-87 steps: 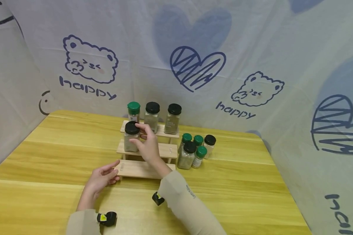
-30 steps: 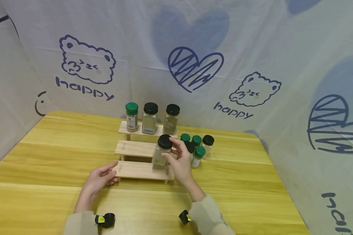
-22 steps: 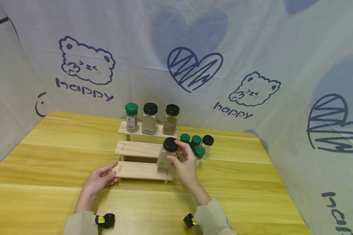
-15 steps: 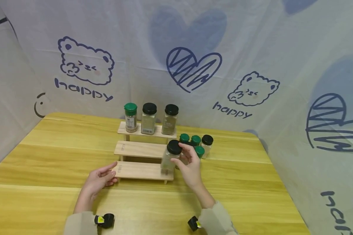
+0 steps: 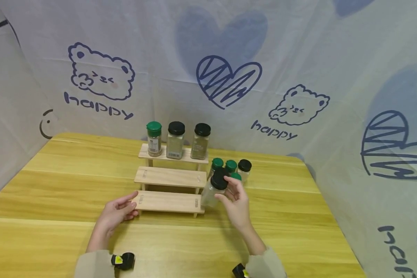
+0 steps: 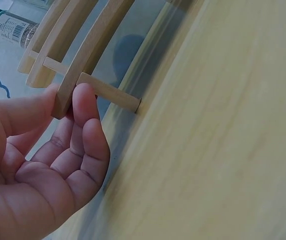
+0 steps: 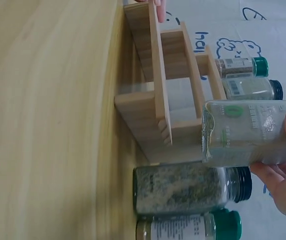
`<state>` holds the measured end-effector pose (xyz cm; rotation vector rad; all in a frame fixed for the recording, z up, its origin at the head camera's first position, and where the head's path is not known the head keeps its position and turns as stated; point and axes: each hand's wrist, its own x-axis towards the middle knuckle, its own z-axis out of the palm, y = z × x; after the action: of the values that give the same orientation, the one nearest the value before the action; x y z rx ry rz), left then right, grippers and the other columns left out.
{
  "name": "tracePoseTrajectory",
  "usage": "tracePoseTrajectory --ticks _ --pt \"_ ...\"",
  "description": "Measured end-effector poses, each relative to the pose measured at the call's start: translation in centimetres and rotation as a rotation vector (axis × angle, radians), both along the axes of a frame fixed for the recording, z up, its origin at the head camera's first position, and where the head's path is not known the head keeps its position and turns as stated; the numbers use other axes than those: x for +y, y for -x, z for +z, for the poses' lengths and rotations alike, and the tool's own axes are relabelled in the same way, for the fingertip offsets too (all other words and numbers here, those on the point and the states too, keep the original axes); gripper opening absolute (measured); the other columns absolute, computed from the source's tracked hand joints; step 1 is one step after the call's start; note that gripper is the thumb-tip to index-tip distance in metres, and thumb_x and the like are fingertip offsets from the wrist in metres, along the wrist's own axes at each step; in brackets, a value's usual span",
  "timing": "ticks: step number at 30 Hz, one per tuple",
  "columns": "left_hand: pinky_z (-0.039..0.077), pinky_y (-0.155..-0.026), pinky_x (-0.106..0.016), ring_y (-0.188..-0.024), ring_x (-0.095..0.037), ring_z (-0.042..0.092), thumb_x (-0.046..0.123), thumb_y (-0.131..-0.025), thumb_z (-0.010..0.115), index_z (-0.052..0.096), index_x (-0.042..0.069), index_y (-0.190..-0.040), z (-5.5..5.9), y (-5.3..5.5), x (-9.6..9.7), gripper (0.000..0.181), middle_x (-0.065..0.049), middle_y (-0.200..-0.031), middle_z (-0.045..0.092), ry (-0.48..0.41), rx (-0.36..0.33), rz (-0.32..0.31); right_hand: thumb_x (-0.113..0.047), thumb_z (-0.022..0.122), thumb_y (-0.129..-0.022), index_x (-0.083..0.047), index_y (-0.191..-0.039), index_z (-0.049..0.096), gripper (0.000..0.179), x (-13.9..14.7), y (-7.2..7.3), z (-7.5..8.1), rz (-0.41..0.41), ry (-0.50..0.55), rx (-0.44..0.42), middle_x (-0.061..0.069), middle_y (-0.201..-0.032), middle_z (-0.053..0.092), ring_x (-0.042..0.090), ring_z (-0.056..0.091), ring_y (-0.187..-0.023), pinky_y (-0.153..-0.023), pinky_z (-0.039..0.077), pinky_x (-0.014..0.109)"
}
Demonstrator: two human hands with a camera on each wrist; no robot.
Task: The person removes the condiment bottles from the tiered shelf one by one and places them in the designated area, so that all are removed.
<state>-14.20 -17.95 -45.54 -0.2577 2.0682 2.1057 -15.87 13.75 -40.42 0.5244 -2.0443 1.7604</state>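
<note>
My right hand [image 5: 238,208] grips a clear spice jar [image 7: 247,132] with a black lid, fingers and thumb around its upper part. It hangs tilted in the air at the right end of the three-tier wooden rack [image 5: 170,200], overlapping the jars behind it. At the rack's other end, my left hand [image 6: 43,165] pinches the lowest shelf, thumb above and fingers below. On the top tier stand a green-lidded jar [image 5: 154,139] and two black-lidded jars [image 5: 175,141], [image 5: 199,141]. The middle and lowest tiers bear nothing.
Several jars stand grouped on the wooden table right of the rack, among them a black-lidded one [image 7: 182,190], a green-lidded one [image 7: 182,227] and another black-lidded one [image 5: 244,166] farther back. A printed cloth [image 5: 160,69] hangs behind the table [image 5: 292,216].
My right hand has lifted the black-lidded jar off the middle tier and carried it right and toward me, past the rack's end. The left hand stays at the lowest shelf.
</note>
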Motion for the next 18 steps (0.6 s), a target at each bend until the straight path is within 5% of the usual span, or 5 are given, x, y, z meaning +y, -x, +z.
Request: tracePoseTrajectory --ticks 18 --pt "0.051 -0.064 -0.024 -0.068 -0.011 0.06 0.006 -0.091 0.051 0.033 -0.002 -0.133 0.0 0.0 0.0 0.047 -0.001 -0.083 0.059 0.002 0.008 -0.009 0.023 0.062 -0.067 0.015 -0.111 0.047 0.047 4.0 -0.7 -1.6 -0.033 0.028 -0.015 0.022 -0.11 0.048 0.009 0.053 -0.097 -0.073 0.05 0.021"
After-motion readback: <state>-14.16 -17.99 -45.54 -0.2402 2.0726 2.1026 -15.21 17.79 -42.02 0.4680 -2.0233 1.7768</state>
